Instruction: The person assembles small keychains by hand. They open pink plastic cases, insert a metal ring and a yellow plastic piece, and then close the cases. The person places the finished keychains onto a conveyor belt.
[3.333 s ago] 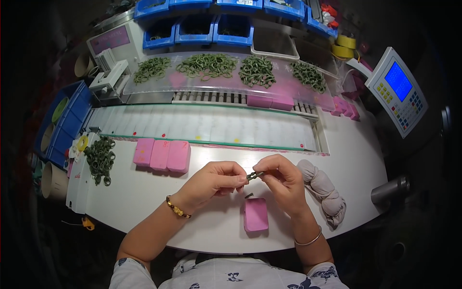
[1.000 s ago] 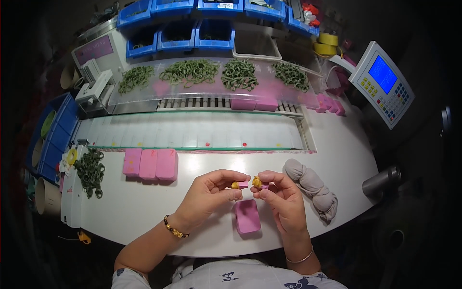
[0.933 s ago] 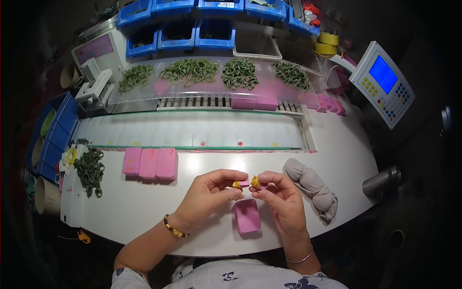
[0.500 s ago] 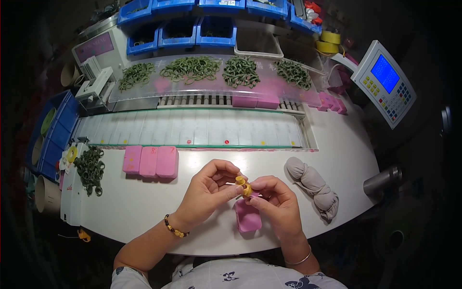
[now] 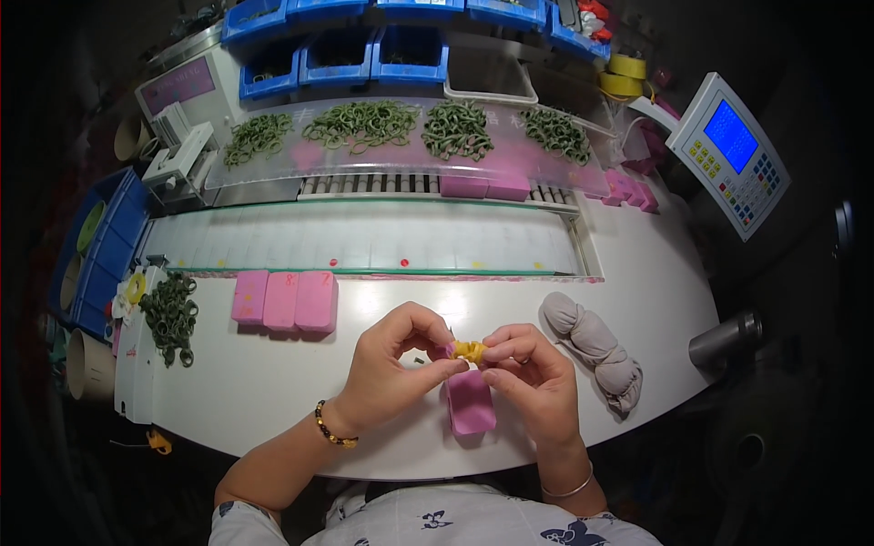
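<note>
Above the near middle of the white table, my left hand and my right hand face each other, both closed in a pinch. Between their fingertips is a small bumpy yellow piece that looks like rings lying side by side; its exact kind is too small to tell. A bit of pink shows at my left fingertips, partly covered by them. Just below the fingers a pink block with a smooth face rests on the table. A tiny dark green scrap lies beside my left hand.
Three pink blocks and a heap of green rings stand left. More green rings cover a clear shelf behind the white conveyor. At right are a grey cloth bundle, a dark cylinder and a keypad panel.
The yellow piece has turned from upright to nearly level between my fingers. My right hand has shifted slightly right. Marks on the conveyor have moved left. The green scrap now shows.
</note>
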`<act>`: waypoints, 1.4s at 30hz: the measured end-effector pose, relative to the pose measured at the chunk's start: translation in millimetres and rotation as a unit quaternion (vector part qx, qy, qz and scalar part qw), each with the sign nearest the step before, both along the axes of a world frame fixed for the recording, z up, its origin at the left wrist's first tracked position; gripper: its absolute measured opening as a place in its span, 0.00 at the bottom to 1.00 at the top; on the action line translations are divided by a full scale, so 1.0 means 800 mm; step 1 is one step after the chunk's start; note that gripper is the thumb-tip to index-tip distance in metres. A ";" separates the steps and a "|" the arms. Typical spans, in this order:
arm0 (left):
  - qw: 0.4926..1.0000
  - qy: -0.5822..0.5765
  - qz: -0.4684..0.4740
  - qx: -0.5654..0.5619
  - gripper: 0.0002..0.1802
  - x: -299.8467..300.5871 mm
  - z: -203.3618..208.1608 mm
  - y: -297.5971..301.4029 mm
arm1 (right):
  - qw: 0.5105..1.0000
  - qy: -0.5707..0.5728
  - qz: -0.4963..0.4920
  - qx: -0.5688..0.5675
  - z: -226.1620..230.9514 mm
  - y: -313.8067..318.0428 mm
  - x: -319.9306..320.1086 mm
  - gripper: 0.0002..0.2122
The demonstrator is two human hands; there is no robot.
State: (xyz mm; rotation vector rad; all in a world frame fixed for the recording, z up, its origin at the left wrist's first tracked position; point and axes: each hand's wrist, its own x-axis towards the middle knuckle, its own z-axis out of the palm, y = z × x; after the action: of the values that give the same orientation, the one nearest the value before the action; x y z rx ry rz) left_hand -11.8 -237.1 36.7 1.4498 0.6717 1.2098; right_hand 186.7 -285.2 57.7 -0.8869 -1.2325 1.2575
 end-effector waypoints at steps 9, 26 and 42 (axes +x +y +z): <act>0.961 0.121 0.016 0.248 0.17 -0.003 0.011 0.003 | 0.988 -0.141 -0.010 0.060 0.009 0.001 0.011 0.12; 0.976 -0.098 -0.118 -0.156 0.18 -0.001 0.018 -0.006 | 0.981 -0.119 -0.008 0.151 -0.002 0.003 0.005 0.17; 0.940 0.172 0.057 0.290 0.21 0.011 0.002 -0.002 | 0.937 -0.315 -0.075 0.127 0.014 0.002 -0.005 0.20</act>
State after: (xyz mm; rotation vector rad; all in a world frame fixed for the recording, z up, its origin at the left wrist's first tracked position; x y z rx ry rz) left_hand -3.3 -238.6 38.2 2.1771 0.6674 1.3216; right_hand 182.5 -283.5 69.2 -1.2122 -1.7435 0.6769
